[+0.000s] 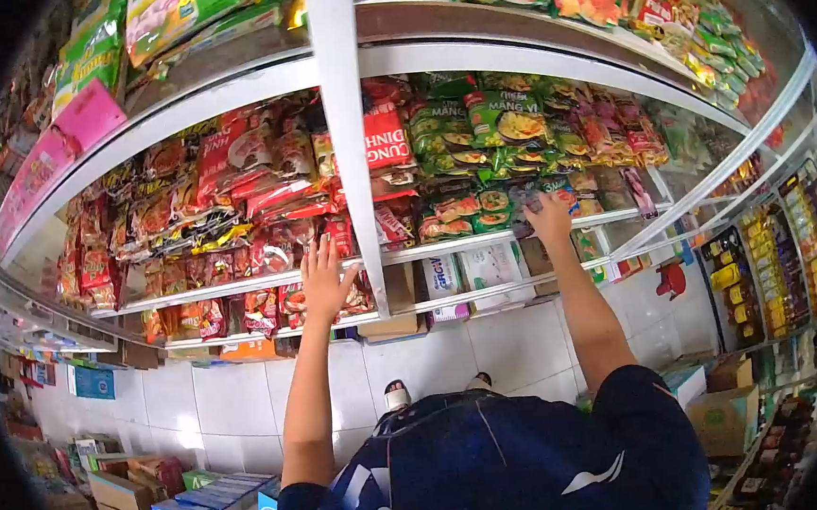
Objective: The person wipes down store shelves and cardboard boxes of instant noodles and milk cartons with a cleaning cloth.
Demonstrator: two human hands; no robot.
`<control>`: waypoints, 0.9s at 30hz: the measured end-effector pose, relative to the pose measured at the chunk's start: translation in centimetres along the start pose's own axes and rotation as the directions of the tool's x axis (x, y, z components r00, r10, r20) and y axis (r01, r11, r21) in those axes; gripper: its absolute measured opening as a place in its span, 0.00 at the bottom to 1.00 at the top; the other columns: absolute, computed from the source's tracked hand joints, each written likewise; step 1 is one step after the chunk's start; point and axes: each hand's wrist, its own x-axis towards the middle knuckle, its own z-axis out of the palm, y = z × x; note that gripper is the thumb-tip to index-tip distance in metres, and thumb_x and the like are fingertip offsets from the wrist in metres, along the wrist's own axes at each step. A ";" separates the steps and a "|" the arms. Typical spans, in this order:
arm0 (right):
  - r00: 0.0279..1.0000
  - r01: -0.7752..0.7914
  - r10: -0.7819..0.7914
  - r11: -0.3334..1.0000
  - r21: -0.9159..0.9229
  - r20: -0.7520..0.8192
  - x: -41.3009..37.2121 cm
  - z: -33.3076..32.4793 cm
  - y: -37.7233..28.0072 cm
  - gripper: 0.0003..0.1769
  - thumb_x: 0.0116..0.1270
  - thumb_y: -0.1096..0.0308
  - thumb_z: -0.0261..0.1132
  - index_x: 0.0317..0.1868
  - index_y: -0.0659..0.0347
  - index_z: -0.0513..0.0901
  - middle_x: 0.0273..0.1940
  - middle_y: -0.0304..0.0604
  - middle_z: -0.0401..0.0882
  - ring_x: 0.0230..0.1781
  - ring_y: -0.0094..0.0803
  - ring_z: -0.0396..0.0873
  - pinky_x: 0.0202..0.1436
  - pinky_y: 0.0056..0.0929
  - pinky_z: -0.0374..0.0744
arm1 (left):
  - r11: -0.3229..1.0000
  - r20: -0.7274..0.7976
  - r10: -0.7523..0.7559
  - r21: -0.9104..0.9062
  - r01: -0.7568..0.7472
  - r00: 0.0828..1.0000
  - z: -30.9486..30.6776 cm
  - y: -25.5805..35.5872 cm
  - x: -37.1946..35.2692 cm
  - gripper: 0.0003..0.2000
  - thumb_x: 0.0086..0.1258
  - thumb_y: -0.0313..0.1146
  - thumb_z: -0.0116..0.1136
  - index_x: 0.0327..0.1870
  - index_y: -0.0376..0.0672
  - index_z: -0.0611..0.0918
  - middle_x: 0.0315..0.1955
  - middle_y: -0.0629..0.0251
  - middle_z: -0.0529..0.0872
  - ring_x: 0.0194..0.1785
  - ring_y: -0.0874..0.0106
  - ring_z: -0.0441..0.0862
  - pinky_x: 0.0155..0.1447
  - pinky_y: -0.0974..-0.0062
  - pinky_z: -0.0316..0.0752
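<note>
My left hand (325, 282) has its fingers spread and stretched out at the front edge of the shelf, against red noodle packets (280, 248). Nothing is held in it. Farther right, my right hand (550, 221) reaches onto the same shelf, its fingers bent around a small dark, shiny packet (522, 197); its print is too blurred to read. A packet with a blue and red label (560, 190) lies right behind those fingers. Green noodle packets (508, 118) are stacked above and behind my right hand. Red packs (386, 135) stand between the two hands, partly behind a white post.
The white upright post (349, 145) divides the shelf front. A white rail (465, 243) runs along the shelf edge. Bags (495, 268) sit on the lower shelf. Boxes (213, 506) stand on the floor behind left, and a rack of hanging packets (768, 253) is at right.
</note>
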 end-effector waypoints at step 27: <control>0.998 -0.033 0.031 0.999 0.041 0.048 -0.6 -0.2 0.2 0.16 0.49 0.69 0.59 0.41 0.62 0.79 0.42 0.49 0.76 0.42 0.48 0.72 0.46 0.41 0.72 | 0.948 -0.195 0.071 -0.291 -0.127 0.978 0.8 0.5 1.1 0.11 0.62 0.30 0.49 0.42 0.34 0.77 0.35 0.54 0.80 0.40 0.57 0.77 0.48 0.65 0.70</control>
